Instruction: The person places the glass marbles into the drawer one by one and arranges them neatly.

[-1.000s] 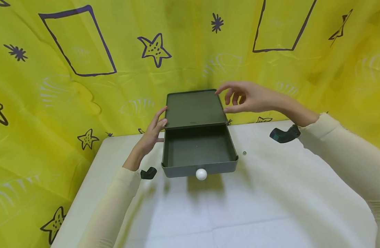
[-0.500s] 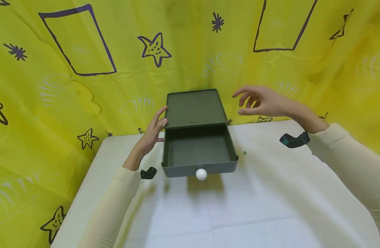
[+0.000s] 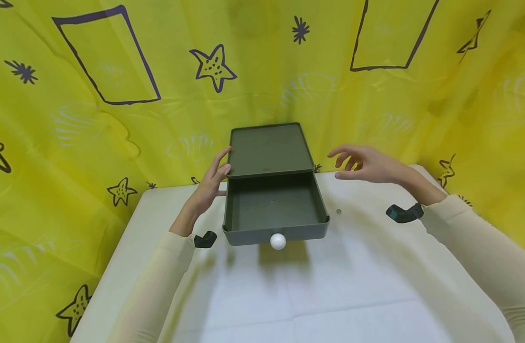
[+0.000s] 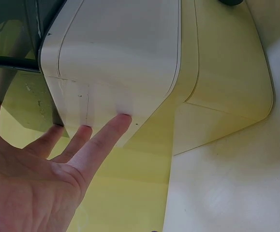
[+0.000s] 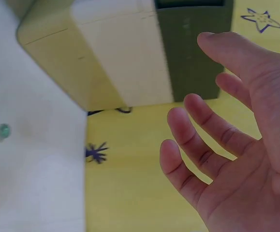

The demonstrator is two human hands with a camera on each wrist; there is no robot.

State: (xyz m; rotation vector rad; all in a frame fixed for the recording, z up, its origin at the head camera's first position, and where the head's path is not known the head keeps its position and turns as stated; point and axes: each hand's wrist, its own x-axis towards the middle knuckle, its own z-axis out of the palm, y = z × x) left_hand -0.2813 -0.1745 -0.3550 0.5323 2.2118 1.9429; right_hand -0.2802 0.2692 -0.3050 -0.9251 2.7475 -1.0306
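A small drawer cabinet (image 3: 268,150) with a dark green top stands at the back of the table. Its upper drawer (image 3: 249,237) is pulled out toward me, bare inside, with a round white knob (image 3: 278,241) on the front. My left hand (image 3: 205,188) rests its fairly straight fingertips against the cabinet's left side, which looks cream and green in the left wrist view. Off to the right of the cabinet, my right hand (image 3: 369,164) hovers with loosely bent fingers and an empty palm. Below it, a tiny green glass marble (image 3: 339,211) lies on the table.
A white table (image 3: 352,286) stretches out in front of the cabinet. Right behind it hangs a yellow curtain (image 3: 258,57) printed with starfish and fish. A dark wrist device (image 3: 403,213) sits on each sleeve end.
My right hand has moved away from the cabinet's top right edge, first rightward, then down toward the table. The left hand, cabinet, drawer and marble stay where they were.
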